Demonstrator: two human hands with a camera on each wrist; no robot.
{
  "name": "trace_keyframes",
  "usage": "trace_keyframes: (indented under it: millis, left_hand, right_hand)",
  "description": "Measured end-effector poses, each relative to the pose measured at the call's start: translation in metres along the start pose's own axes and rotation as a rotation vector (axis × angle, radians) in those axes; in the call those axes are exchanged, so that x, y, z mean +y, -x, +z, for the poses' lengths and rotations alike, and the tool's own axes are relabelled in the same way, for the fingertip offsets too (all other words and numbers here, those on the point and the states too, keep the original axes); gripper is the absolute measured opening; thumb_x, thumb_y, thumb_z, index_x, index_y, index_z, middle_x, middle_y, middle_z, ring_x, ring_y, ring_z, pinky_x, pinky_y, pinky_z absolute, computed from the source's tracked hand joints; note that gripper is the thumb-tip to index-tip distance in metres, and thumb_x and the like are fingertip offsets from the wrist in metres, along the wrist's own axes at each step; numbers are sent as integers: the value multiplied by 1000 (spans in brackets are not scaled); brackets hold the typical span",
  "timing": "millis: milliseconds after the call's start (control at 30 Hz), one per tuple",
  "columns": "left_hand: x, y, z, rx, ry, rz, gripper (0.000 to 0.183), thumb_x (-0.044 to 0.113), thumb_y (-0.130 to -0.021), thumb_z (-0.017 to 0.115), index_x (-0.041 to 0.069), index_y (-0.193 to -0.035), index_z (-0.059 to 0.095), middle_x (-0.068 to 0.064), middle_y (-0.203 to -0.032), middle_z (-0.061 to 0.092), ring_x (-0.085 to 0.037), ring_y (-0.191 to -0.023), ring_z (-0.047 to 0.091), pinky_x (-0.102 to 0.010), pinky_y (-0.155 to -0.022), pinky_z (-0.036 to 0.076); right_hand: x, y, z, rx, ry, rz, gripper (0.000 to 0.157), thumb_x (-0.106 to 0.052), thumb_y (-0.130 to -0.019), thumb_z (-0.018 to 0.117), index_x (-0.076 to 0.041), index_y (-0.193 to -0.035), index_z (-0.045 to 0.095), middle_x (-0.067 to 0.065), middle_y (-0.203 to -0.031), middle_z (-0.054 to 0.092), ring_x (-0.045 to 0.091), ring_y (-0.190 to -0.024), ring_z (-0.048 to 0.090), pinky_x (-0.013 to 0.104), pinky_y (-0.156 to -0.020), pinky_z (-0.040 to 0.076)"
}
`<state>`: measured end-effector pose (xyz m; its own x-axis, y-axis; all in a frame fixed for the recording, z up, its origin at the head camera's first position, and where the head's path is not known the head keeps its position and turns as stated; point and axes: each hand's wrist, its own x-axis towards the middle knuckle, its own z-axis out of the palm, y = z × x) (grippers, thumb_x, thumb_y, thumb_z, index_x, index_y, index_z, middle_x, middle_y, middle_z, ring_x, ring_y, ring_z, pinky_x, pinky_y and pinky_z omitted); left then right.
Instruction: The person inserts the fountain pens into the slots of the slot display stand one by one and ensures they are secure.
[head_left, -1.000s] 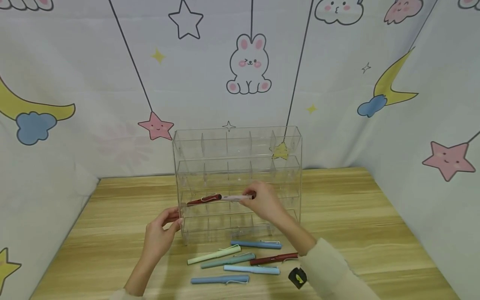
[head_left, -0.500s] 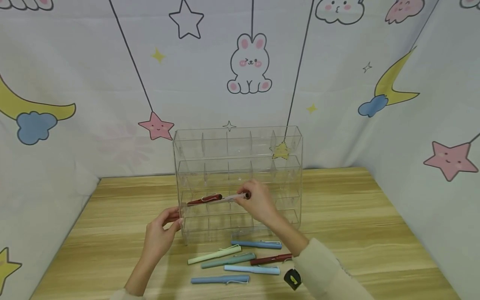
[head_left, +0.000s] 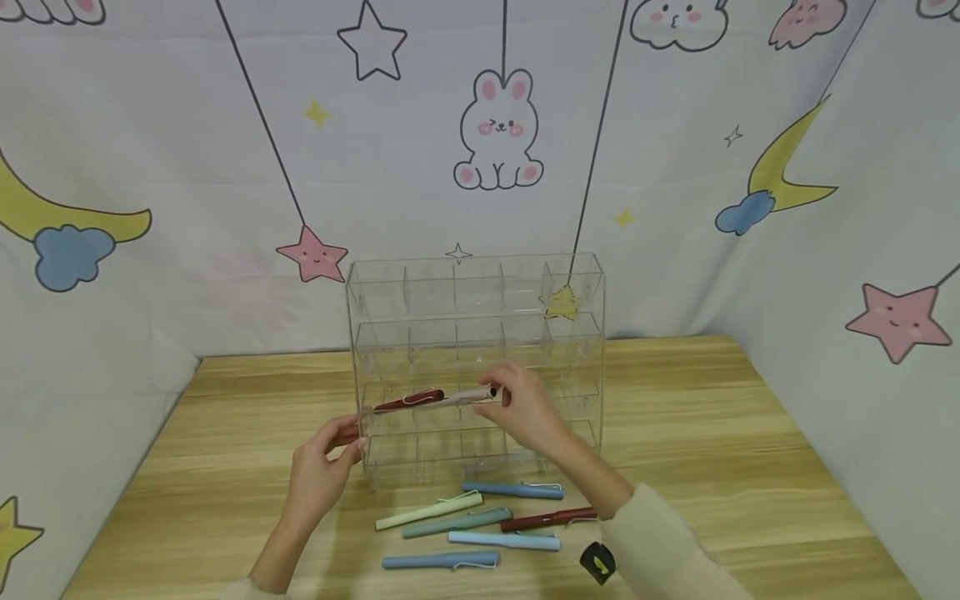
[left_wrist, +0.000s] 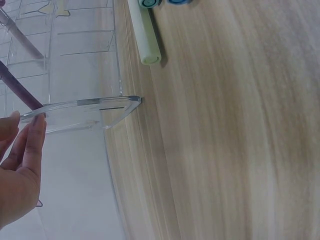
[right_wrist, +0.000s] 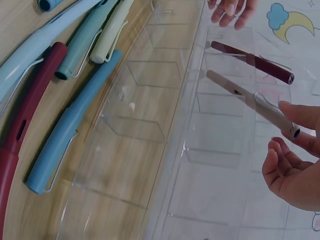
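A clear acrylic display rack [head_left: 477, 271] with tiered compartments stands on the table. My left hand [head_left: 321, 467] pinches the edge of its left side panel, thumb in front; the left wrist view shows this hand [left_wrist: 22, 160] too. My right hand [head_left: 525, 408] holds a pale pinkish pen [head_left: 461, 395] by its capped end, between thumb and forefinger. In the right wrist view this pen [right_wrist: 240, 95] slants across the rack beside a dark red pen [right_wrist: 255, 62]. That red pen [head_left: 408, 401] lies in the leftmost part of a lower tier.
Several pens lie before the rack: a blue one [head_left: 512, 490], a pale green one [head_left: 429, 510], a teal one [head_left: 456, 522], a dark red one [head_left: 547, 518], a light blue one [head_left: 504, 541] and another blue one [head_left: 440, 560]. A small black object [head_left: 597, 562] lies near the right sleeve.
The pale pinkish pen has moved slightly left, its front end now beside the dark red pen in the rack. My right hand's fingers are more spread at its cap. The left hand stays put.
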<state>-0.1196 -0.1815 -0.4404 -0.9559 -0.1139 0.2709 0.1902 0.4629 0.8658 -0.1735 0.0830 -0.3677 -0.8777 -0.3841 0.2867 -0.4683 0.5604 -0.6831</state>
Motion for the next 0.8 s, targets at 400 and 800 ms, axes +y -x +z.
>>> trace_keyframes:
  millis: [400,800]
  left_hand:
    - [2,1,-1,-4,-10,-12,28,-5,-84,61,-6,-112,58,-19,-97,63,-33,-91,61,-22,-67,56]
    - [2,0,0,-2,-16,-8,28,-5,-84,62,-6,-112,58,-18,-97,63,-33,-90,61,-23,-66,56]
  right_hand:
    - [8,7,-12,-42,-2,-63,19,-3,-81,67,-2,-101,66,2,-86,57,12,-69,48,22,-53,45]
    - [10,7,-11,-12,-12,-78,13,-9,-83,67,-3,-94,68,1,-81,57,10,-65,49,21,-53,46]
